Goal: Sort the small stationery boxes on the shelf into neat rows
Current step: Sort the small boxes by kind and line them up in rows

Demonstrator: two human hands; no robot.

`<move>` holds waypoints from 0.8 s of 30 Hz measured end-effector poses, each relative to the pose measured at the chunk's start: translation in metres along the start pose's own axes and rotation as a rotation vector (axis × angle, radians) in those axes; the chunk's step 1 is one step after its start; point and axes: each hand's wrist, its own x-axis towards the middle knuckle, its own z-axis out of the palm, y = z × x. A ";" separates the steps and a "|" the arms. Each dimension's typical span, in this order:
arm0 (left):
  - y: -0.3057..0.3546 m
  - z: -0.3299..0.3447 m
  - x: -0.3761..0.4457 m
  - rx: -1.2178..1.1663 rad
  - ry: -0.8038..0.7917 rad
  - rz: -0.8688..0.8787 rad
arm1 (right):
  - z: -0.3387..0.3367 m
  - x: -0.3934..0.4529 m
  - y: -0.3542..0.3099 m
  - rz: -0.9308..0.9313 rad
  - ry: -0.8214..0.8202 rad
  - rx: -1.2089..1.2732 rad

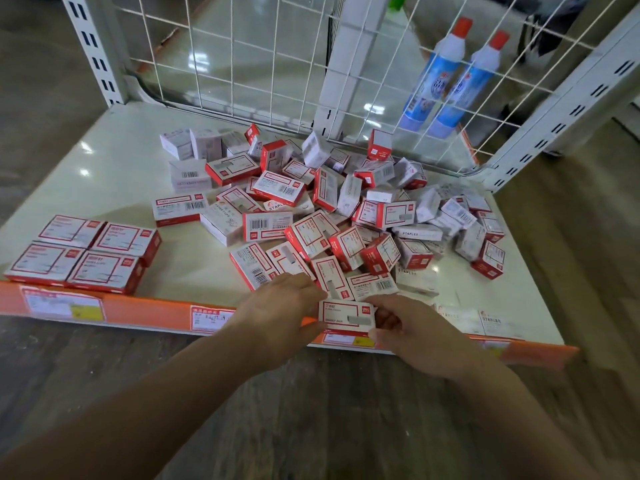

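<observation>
A loose heap of several small red-and-white stationery boxes (pixel 325 206) covers the middle and right of the cream shelf (pixel 114 174). At the front left, several boxes (pixel 86 252) lie flat in a tidy two-by-two block. Over the shelf's front edge, both hands hold one flat red-and-white box (pixel 346 317). My left hand (pixel 280 310) grips its left end, fingers curled over the top. My right hand (pixel 412 327) pinches its right end. More boxes lie just behind my fingers.
An orange price strip (pixel 145 311) with paper labels runs along the shelf's front edge. A white wire grid (pixel 277 57) backs the shelf, and two blue bottles (pixel 450 77) with red caps lie behind it. White slotted uprights stand at the corners. Dark wood floor lies below.
</observation>
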 end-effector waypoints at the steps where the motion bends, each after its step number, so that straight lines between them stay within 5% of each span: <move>1: -0.001 0.000 0.000 -0.002 -0.006 -0.001 | 0.001 0.000 0.000 -0.001 0.008 -0.007; 10: -0.003 0.004 -0.001 0.059 0.002 0.012 | 0.008 -0.004 -0.002 -0.011 0.156 -0.079; 24: -0.015 -0.004 -0.003 -0.005 0.128 -0.069 | 0.009 0.001 -0.007 -0.062 0.160 -0.175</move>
